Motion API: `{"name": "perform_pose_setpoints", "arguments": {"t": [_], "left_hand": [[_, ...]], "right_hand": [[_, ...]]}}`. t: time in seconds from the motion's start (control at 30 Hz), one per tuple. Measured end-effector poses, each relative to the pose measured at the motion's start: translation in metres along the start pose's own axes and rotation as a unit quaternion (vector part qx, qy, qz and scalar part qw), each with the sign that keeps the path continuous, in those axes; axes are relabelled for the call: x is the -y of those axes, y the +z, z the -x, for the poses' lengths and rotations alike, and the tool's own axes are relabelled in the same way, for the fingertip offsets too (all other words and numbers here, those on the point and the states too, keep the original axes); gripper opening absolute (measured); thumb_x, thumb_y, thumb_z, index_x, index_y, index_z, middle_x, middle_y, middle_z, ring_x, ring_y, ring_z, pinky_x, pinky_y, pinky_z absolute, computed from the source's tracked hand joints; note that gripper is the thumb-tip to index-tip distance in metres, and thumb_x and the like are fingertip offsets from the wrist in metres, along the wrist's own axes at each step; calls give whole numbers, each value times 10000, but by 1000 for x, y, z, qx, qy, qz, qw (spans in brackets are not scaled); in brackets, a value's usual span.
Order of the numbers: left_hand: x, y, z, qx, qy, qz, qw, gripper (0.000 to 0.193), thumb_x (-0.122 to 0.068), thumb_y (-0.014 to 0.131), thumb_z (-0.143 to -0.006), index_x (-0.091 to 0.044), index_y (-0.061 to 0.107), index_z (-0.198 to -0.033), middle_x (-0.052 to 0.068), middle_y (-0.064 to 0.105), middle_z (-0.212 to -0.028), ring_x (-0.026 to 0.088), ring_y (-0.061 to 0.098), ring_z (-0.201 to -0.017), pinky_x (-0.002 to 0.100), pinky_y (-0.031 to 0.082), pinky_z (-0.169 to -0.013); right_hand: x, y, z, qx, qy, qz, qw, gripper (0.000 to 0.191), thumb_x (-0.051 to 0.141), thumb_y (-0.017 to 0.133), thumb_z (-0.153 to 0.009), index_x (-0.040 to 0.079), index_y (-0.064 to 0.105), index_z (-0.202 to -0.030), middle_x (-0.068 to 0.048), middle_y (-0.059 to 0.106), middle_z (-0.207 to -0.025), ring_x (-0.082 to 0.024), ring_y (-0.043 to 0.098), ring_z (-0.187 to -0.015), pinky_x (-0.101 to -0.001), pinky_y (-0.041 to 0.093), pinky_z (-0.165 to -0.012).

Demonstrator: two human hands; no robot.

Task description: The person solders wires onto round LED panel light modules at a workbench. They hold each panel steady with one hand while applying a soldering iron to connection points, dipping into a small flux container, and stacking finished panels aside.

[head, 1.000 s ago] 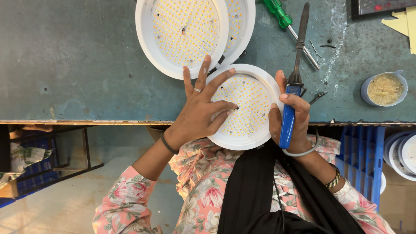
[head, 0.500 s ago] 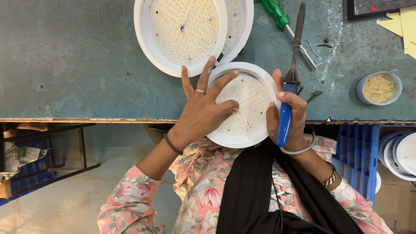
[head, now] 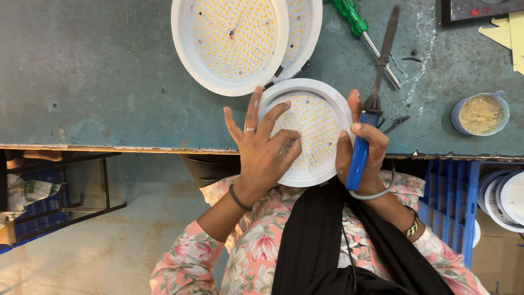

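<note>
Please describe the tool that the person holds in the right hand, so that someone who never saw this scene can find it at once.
Start at the worn blue-green metal workbench and go to its near edge, where a small round white LED panel lies. Just right of it, the right hand grips a blue-handled soldering iron. Unlike the green-handled screwdriver lying loose, it has a dark shaft and a grey cord.

Device panel: top right corner of the bench, a dark rectangular panel (head: 480,10) with small red spots on its face; cut off by the frame, so I cannot tell if it is a screen.
Yellow card: just right of that panel, pale yellow card pieces (head: 505,30) with pointed edges, lying flat.
Shelf packet: lower left, under the bench, a crumpled green and white packet (head: 24,191) resting on blue boxes (head: 38,210).
</note>
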State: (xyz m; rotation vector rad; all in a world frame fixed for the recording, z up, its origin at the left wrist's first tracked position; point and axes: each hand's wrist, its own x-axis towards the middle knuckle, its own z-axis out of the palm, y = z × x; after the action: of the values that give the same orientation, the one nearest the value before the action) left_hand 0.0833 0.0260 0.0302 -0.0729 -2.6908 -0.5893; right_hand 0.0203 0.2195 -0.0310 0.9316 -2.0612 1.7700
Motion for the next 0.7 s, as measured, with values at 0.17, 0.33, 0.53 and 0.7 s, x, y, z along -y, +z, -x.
{"name": "perform_pose_setpoints", "arguments": {"t": [0.17, 0.33, 0.53, 0.7], "left_hand": [[-10, 8, 6, -44, -47, 14, 998, 89, -236, 807, -857, -234, 752, -926, 33, 546, -1464, 465, 243, -1525, 708, 145, -1150], [-9, 12, -1, -30, -23, 23, 999, 109, -227, 821, -896, -207, 763, -985, -15, 599, -1400, 461, 313, -1512, 539, 368, -1014], [-6, 9, -12, -10, 14, 13, 1000, 82, -198, 809, -832, -182, 754, -890, -4, 631, -1340, 482, 314, -1481, 579, 351, -1039], [1, 2, -12, 16, 60, 32, 998, 102, -179, 793, -871, -156, 779, -969, 12, 624, -1388, 491, 278, -1514, 606, 335, -1098]], "right_hand": [[-6, 13, 15, -70, -19, -21, 997, 437, -206, 412, -1012, 149, 285, -1235, -263, 430, -1566, -414, 322, -1562, -554, 236, -1320], [-7, 18, 21, -116, -42, -18, 992, 425, -179, 423, -1014, 156, 266, -1222, -236, 353, -1630, -425, 280, -1591, -567, 212, -1302], [-2, 16, 23, -113, -54, -5, 992, 452, -191, 421, -1001, 162, 260, -1234, -191, 372, -1629, -405, 233, -1615, -575, 185, -1316], [0, 18, 25, -116, -27, -35, 992, 541, -256, 355, -917, 154, 294, -1264, -212, 396, -1598, -418, 228, -1619, -572, 155, -1330]]}}
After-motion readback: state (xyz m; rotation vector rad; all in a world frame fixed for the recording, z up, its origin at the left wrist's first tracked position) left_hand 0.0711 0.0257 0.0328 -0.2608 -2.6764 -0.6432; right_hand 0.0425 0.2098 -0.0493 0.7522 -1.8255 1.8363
